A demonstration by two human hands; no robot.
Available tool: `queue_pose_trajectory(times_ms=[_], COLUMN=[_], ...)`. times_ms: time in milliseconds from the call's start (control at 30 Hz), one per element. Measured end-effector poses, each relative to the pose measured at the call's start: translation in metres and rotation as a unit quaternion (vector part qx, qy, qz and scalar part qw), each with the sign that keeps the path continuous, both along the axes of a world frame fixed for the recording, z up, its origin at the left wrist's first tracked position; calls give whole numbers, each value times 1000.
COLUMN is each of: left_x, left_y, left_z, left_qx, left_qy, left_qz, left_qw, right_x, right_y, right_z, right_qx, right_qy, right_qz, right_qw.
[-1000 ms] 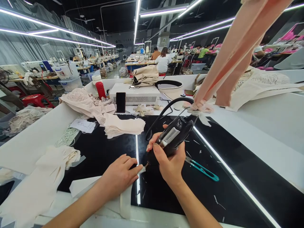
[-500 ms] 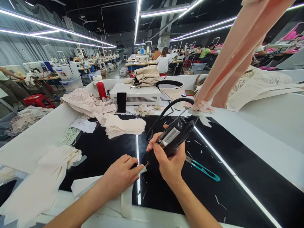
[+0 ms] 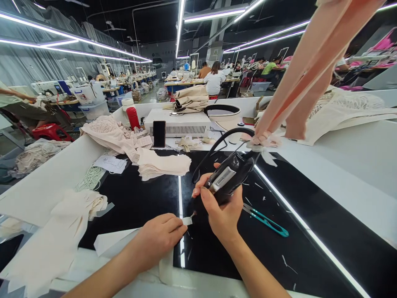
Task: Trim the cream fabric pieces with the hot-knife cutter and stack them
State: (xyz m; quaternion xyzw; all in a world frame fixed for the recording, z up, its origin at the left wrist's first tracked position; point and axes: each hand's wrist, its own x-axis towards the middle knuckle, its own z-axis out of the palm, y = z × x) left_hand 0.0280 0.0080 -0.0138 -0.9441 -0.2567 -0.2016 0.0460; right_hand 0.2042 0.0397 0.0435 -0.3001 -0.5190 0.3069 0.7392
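My right hand (image 3: 221, 213) is wrapped around a black corded hand tool (image 3: 229, 178) with a silver plate on its side. The tool's thin tip (image 3: 194, 214) points down to the left, close to the end of a small white strip (image 3: 187, 221); whether they touch, I cannot tell. That strip is pinched in the fingers of my left hand (image 3: 159, 236), low over the black work surface (image 3: 145, 203). Under my left wrist lies white material (image 3: 116, 241). Teal thread snips (image 3: 268, 223) rest just right of my right hand.
Beyond my hands lies a stack of pale fabric pieces (image 3: 164, 163). A phone (image 3: 159, 133) leans on a white slotted box (image 3: 182, 124), beside a red bottle (image 3: 132, 118). Pink fabric strips (image 3: 305, 66) hang down at the right. More fabric (image 3: 49, 242) covers the left edge. People sew further back.
My left fingertips have drawn back slightly left from the tool tip and curled into a pinch, exposing more of the white strip. My right hand and the tool have barely moved.
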Motion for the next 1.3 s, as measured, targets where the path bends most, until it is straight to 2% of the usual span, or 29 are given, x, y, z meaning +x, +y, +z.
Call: queue_pose_trajectory(times_ms=[233,600,967,1300], left_x=[-2,-1,0,1], left_y=[4,9,9,11], left_z=[-7,-7,1,7], left_qx=[-29,-26,-21,-61], left_qy=[-5,35,35,65], left_qz=[33,31,24,42], left_qw=[999,999,999,995], right_x=[0,-1,-2,-1], right_y=[2,1,0,-3], right_z=[-2,2,1,-1], right_qx=[2,17,2,3], right_qy=[5,28,12,11], right_qz=[1,9,5,2], right_qw=[1000,999,1000,1000])
